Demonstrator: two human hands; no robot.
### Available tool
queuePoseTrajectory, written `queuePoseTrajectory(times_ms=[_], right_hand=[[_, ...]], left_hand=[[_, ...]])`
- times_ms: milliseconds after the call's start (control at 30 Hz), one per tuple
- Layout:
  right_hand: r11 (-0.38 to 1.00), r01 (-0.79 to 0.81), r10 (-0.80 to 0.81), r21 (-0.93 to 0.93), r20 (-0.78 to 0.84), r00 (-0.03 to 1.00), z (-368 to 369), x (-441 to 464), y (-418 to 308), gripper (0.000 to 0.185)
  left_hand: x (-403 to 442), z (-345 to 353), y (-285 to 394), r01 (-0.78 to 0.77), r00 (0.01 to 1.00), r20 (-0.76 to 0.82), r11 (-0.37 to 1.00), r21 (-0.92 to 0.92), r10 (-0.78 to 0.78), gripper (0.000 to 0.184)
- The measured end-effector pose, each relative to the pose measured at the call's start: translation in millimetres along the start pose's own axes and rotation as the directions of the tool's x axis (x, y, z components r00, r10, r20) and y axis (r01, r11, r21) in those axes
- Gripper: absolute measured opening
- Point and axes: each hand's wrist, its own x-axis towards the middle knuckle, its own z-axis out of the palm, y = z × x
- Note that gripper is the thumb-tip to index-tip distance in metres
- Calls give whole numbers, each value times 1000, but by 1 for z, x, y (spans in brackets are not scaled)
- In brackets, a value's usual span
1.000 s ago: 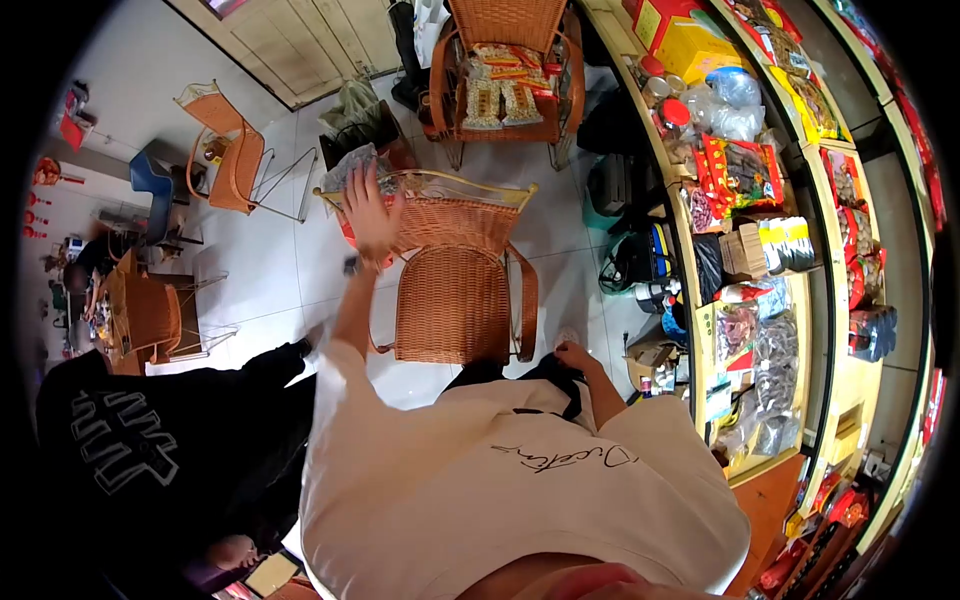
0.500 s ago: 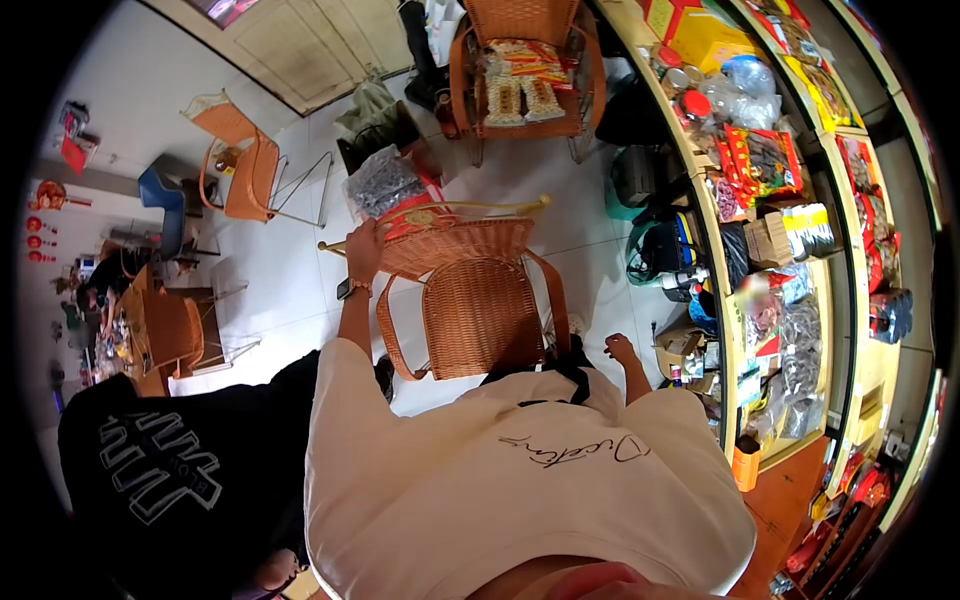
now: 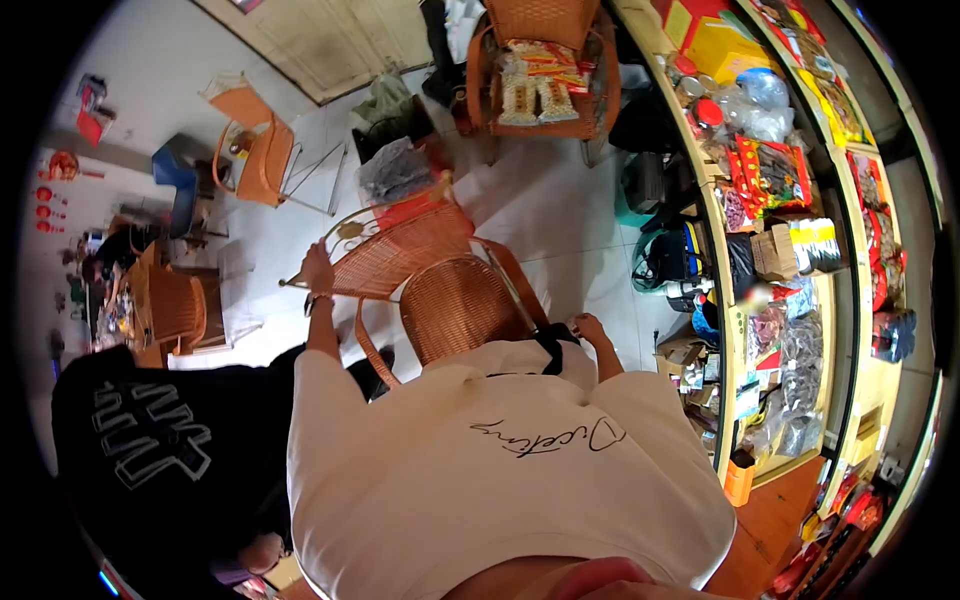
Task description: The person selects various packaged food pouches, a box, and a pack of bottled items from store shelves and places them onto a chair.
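Observation:
At the left end of the wicker chair's (image 3: 465, 310) metal-edged back, my left hand (image 3: 318, 270) is closed on the top rail, with a band on the wrist. The chair stands at an angle just in front of my body, its seat toward me. My right hand (image 3: 588, 328) hangs beside my waist, near the chair's right armrest, with its fingers loosely bent and apart and nothing visible in them. Behind the chair back, a grey plastic bag (image 3: 395, 170) lies on something red.
Shelves (image 3: 715, 240) with packaged goods run along the right. Another wicker chair (image 3: 540, 85) holds bagged goods at the back. A person in black (image 3: 160, 430) is close on my left. A tan chair (image 3: 255, 145) and a blue chair (image 3: 177, 185) stand at the left.
My left hand has come down from a spread, raised position onto the chair's top rail. The chair back has turned, its left end moving left and toward me. My right hand has moved slightly.

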Motion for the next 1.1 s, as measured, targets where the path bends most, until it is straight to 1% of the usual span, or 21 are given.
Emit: queuePoseTrajectory(times_ms=[33, 67, 100, 133, 167, 200, 233, 267, 333, 433, 467, 533, 567, 633, 667, 733, 833, 933, 1000, 1067, 1100], right_hand=[[996, 57, -56, -73, 16, 998, -3, -3, 0, 34], [984, 110, -107, -140, 25, 994, -3, -6, 0, 34], [986, 9, -7, -165, 8, 1000, 0, -2, 9, 36], [971, 18, -36, -239, -68, 997, -1, -10, 7, 40], [967, -17, -6, -256, -89, 996, -2, -17, 6, 41], [960, -52, 24, -274, -104, 994, -4, -22, 3, 43], [967, -64, 38, -246, -106, 994, -8, -26, 5, 43], [972, -73, 52, -222, -101, 994, -11, -31, 7, 43], [973, -89, 76, -213, -70, 995, -16, -34, 5, 42], [972, -134, 125, -196, -54, 991, -34, -24, 5, 41], [977, -158, 149, -139, -76, 986, -35, -15, 9, 40], [983, -158, 147, -93, -123, 982, -43, -15, -3, 38], [985, -135, 119, -105, -148, 982, -54, -23, -22, 37], [988, -80, 51, -130, -212, 976, -67, -27, -29, 36], [989, -48, 11, -142, -251, 968, -67, -17, -15, 36], [996, -23, -3, -85, -300, 954, -72, -6, 11, 35], [994, -25, 59, 108, -320, 945, -93, -23, 32, 26], [984, -177, 170, 10, -334, 927, -135, -47, 60, 21], [872, -174, 132, -457, -122, 984, -150, -15, 146, 21], [725, 78, -56, -684, 55, 997, -190, -32, 168, 18], [718, 16, -13, -696, 9, 1000, -206, -40, 169, 15]], left_hand=[[7, 18, -23, -133, 991, -1, 987, 95, 134, 21], [10, 17, -30, -193, 976, -89, 979, 66, 199, 22], [19, 29, -51, -238, 968, -90, 971, -30, 235, 24], [33, 23, -50, 117, 982, 182, 934, -337, -57, 34], [34, 17, -44, 193, 977, 177, 865, -463, -123, 46], [41, 29, -51, -18, 1000, -22, 931, -365, 10, 44], [46, 10, -33, 217, 975, 118, 917, -334, -188, 53], [49, 4, -24, 198, 980, 73, 933, -302, -185, 58], [57, 6, -14, 241, 970, 40, 936, -258, -239, 52], [48, 25, 11, 154, 934, -322, 988, -24, -154, 49], [40, 24, 19, 173, 949, -239, 974, -146, -204, 59], [26, 55, 24, 133, 880, -459, 991, -1, -118, 67], [12, 49, 51, 239, 899, -326, 951, -197, -293, 67], [-17, 90, 73, 138, 878, -475, 978, 154, -49, 66], [-37, 100, 92, 119, 871, -491, 973, 197, -7, 66], [-79, 124, 142, 13, 915, -403, 992, 126, 39, 65], [-136, 149, 224, -139, 990, -43, 978, -153, 134, 64], [-169, 169, 310, -189, 896, 304, 896, -402, 325, 63], [-174, 175, 370, -208, 784, 425, 836, -507, 453, 62], [-174, 183, 427, -220, 672, 487, 778, -588, 558, 61], [-171, 184, 459, -208, 606, 521, 752, -625, 601, 61]])
